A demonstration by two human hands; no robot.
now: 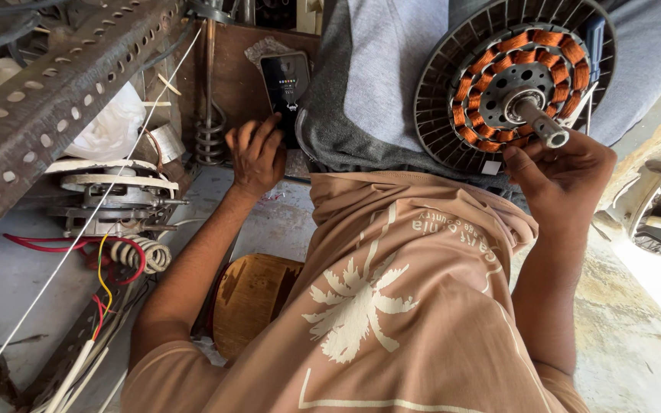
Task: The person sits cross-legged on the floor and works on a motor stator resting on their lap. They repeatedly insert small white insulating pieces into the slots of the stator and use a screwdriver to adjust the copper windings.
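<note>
Fan motor (516, 84) — copper coils ringed by a grey finned disc — sits at upper right; the right hand (564, 180) pinches its shaft (542, 122). At upper centre, the left hand (256, 157) rests bent fingers on a phone (284, 86).

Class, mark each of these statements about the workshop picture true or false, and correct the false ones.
1. The right hand holds a fan motor stator with copper windings. True.
2. The left hand grips a screwdriver. False: its fingers touch a dark phone propped upright.
3. A steel shaft sticks out of the middle of the stator. True.
4. The perforated metal angle bar lies across the person's lap. False: it runs along the upper left, away from both hands.
5. Red and yellow wires lie at the left beside another motor part. True.
</note>
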